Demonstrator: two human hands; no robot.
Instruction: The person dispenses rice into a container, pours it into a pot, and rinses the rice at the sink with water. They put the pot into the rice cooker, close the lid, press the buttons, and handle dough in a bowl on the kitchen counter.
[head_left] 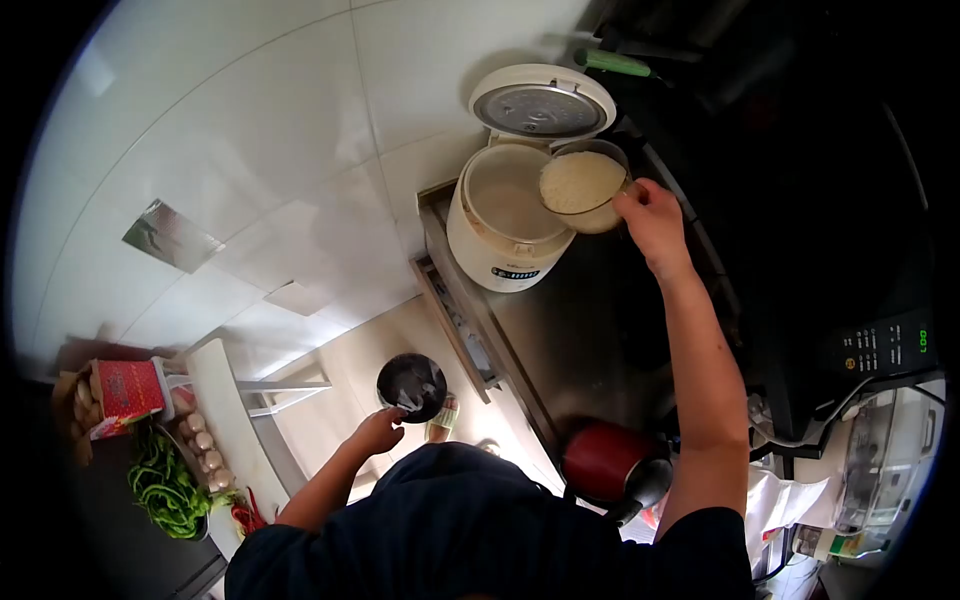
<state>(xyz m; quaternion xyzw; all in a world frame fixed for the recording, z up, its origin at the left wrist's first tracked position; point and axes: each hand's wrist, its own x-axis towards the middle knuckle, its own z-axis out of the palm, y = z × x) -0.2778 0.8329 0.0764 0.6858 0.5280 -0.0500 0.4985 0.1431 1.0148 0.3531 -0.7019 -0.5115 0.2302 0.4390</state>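
The rice cooker, just one, stands upright on the surface, its lid raised at the back and its button panel facing the person. Of two bowls, the black bowl is well apart from the cooker, its edge pinched by the left hand, arm bent low. At the cooker's right rim, the right hand, arm outstretched, pinches the rice bowl, tipped toward the opening.

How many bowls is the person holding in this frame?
2: the rice bowl in the right hand, at the open rice cooker, and the dark bowl in the left hand, lower down.
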